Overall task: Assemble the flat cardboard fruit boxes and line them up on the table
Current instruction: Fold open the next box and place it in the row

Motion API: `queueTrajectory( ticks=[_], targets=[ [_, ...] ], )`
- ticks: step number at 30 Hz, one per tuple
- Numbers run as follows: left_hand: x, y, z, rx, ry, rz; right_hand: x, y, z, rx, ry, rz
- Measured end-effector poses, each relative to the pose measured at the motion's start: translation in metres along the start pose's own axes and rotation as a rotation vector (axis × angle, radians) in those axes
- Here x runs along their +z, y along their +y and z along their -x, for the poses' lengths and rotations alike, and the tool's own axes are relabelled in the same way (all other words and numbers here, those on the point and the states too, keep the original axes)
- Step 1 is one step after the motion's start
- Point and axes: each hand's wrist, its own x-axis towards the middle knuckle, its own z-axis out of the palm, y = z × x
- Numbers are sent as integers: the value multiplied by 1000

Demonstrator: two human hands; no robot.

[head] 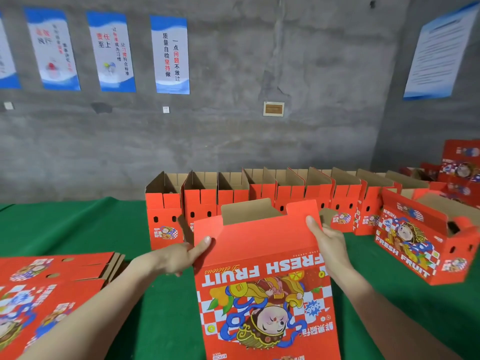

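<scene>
- Two bare hands hold a red fruit box [262, 281] over the near middle of the green worktop [78, 224]. Its printed face is toward the camera, with the "FRESH FRUIT" lettering and cartoon figure upside down.
- At the box's left edge the left hand [179, 258] grips it, thumb pressed on the red face and fingers curled behind.
- On the right edge the right hand [330, 242] has the same hold, thumb on the front and fingers out of sight behind the card.
- Brown inner card of a rear flap shows above the held box's far edge. Whether the box is still flat or partly opened cannot be told.
- Near left, a stack of flat boxes [52, 276] lies printed side up on the worktop.
- Right of the hands, an assembled box [415, 242] rests apart from the line, its printed side facing the camera.
- Farther back, a row of assembled boxes [259, 193] stands side by side along the far part of the worktop, top flaps open and brown insides showing.
- At far right, more red boxes [462, 165] are piled up.
- Behind it all, blue-and-white posters [170, 54] hang on a bare grey wall [285, 74].
</scene>
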Motion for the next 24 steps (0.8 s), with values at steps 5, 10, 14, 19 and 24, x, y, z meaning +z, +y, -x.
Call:
queueTrajectory(
  ticks=[5,10,14,19,24],
  targets=[
    [19,-2,-10,-27,278,118,9,2,5,-48,58,54],
    [30,5,-10,-9,509,196,8,5,4,-92,122,244],
    [34,8,-2,31,665,196,3,6,8,-107,100,369],
    [33,4,13,78,727,141,2,4,21,-159,28,603],
    [44,-7,21,95,610,77,11,8,43,-270,-114,760]
  ],
)
